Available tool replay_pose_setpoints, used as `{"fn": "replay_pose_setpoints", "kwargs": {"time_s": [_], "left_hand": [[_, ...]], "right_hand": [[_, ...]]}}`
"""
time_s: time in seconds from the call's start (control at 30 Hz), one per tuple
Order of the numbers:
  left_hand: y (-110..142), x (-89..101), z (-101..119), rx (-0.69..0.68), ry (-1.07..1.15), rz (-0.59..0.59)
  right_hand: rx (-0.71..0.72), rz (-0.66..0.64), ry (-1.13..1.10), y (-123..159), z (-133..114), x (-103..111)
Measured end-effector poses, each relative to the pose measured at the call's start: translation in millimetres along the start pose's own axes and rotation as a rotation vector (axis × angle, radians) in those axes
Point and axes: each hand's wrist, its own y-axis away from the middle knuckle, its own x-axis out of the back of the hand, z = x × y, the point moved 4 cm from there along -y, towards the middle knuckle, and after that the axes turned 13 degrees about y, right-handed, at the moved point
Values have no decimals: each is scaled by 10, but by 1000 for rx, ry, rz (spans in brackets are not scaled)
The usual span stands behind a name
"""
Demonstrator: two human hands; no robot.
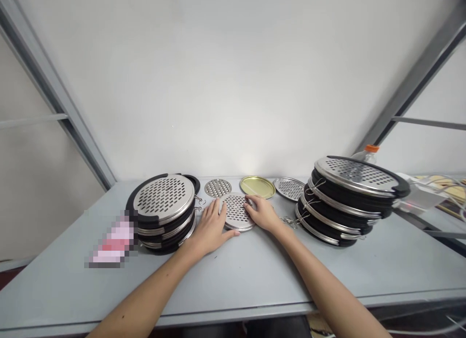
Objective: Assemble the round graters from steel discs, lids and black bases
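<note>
Okay, we reach forward with both arms, left hand and right hand either side of a perforated disc, fingers spread on its rim, not clamped; disc lies flat on the surface between a left stack and right stack.

The left forearm and right forearm reach up from the bottom of the view, angling inward toward a perforated steel disc. The left hand lies palm down at the disc's left side, fingers spread, fingertips on its rim. The right hand rests palm down at its right side, fingers gently curved over the edge.
</note>
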Motion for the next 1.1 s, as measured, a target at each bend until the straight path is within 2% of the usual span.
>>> {"fn": "replay_pose_setpoints", "kwargs": {"time_s": [0.37,0.53,0.7,0.8,0.97,1.1], "left_hand": [[3,31,-13,26,-32,-52],[0,27,-63,29,4,-23],[5,39,-17,-3,-11,-9],[-4,63,38,-61,-15,31],[-15,150,103,-158,95,173],[-13,184,131,-188,136,205]], "right_hand": [[6,33,-53,-7,19,19],[31,39,-50,-1,4,8],[12,41,-99,-14,24,13],[-50,30,-217,-47,69,43],[-129,49,-469,-101,126,130],[-207,56,-597,-100,144,124]]}}
